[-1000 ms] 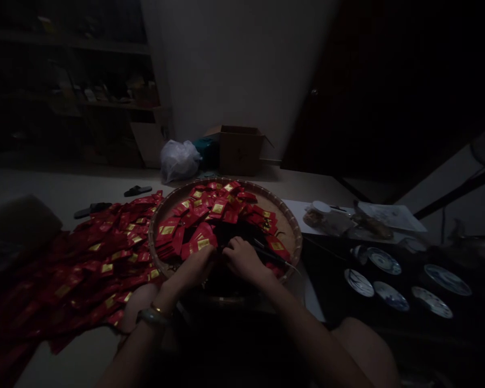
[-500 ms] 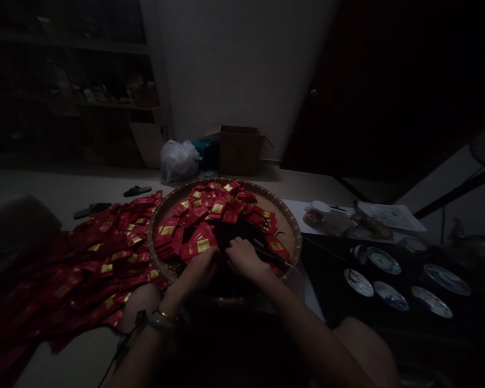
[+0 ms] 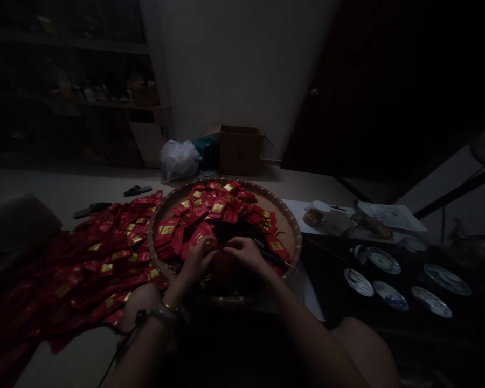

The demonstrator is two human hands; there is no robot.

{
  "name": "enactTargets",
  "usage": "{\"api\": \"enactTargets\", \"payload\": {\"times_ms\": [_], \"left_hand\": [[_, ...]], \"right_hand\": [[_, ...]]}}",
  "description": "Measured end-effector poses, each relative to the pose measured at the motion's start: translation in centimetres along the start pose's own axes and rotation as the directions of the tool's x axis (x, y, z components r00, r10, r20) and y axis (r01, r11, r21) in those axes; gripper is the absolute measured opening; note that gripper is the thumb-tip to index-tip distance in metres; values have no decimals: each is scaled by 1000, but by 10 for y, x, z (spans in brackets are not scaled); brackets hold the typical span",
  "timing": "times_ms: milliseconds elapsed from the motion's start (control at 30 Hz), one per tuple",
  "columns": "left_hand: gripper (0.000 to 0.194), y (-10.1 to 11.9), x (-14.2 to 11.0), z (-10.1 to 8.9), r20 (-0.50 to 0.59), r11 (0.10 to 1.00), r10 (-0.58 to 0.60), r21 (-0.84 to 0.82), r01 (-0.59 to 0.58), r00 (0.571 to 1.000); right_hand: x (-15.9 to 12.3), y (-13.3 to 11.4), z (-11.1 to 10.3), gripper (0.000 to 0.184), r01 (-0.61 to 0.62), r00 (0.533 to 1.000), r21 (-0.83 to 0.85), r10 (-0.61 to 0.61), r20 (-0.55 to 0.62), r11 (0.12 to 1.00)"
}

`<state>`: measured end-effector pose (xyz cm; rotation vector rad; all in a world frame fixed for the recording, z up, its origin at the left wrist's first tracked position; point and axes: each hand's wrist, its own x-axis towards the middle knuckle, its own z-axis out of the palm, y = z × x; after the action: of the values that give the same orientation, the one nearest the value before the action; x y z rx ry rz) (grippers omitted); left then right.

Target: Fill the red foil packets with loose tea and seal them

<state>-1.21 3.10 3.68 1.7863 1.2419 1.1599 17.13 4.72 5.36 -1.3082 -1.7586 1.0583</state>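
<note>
Over the near side of a round woven bamboo tray [image 3: 294, 237], my left hand [image 3: 198, 258] and my right hand [image 3: 246, 253] are close together with bent fingers. Between them hangs a dark red packet [image 3: 223, 267], its upper edge pinched by both hands; shadow hides its details. Many red packets [image 3: 218, 209] with gold labels are heaped in the tray beyond my fingers. A long black tool [image 3: 275, 254] with a thin pale end lies at the tray's right, just beyond my right hand. Dark contents in the tray's middle are too dim to make out.
A large spread of red packets [image 3: 105, 264] covers the floor on the left, near slippers [image 3: 137, 191]. Behind the tray stand a white plastic bag [image 3: 180, 160] and an open cardboard box [image 3: 240, 151]. Several patterned plates [image 3: 391, 296] and food bags [image 3: 335, 222] lie at the right.
My hands have come together at the tray's near side. The red packet now shows between them, raised with its face toward me. My left hand has turned and its fingers have lifted.
</note>
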Motion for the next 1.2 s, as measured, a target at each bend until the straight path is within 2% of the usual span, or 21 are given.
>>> {"api": "enactTargets", "payload": {"times_ms": [100, 200, 333, 467, 700, 833, 967, 1067, 1100, 1133, 1200], "left_hand": [[41, 5, 4, 1, 14, 977, -139, -162, 140, 990], [38, 9, 8, 3, 90, 914, -251, -306, 266, 964], [39, 12, 7, 6, 189, 817, -338, -428, 387, 922], [44, 13, 4, 9, 147, 775, -371, -495, 393, 917], [43, 4, 6, 17, 63, 764, -411, -521, 381, 909], [50, -4, 5, 25, 114, 760, -398, -514, 397, 910], [54, -13, 3, 31, 172, 739, -467, -463, 489, 867], [51, -16, 2, 30, 165, 714, -497, -481, 509, 852], [50, -16, 1, 30, 166, 704, -497, -497, 507, 852], [49, -15, 1, 29, 167, 696, -495, -511, 504, 853], [48, -13, 0, 28, 169, 692, -490, -521, 500, 855]], "right_hand": [[8, 10, 3, 24, -128, 992, 195, 123, 39, 972], [12, 13, 4, 29, -128, 991, 305, 129, 18, 944], [11, 11, 8, 34, -149, 989, 349, 144, 39, 925], [11, 12, 12, 33, -170, 985, 357, 150, 84, 919], [12, 18, 20, 30, -143, 986, 404, 164, -18, 904], [14, 22, 26, 29, -92, 985, 358, 138, -106, 929], [15, 28, 21, 30, -45, 989, 210, 73, -127, 977], [11, 37, -5, 32, 0, 989, -134, -21, -149, 991], [8, 42, -16, 36, -25, 985, -313, -31, -170, 949], [5, 47, -27, 42, -100, 983, -493, 9, -183, 864], [-1, 58, -45, 49, -216, 976, -737, 137, -167, 640]]}}
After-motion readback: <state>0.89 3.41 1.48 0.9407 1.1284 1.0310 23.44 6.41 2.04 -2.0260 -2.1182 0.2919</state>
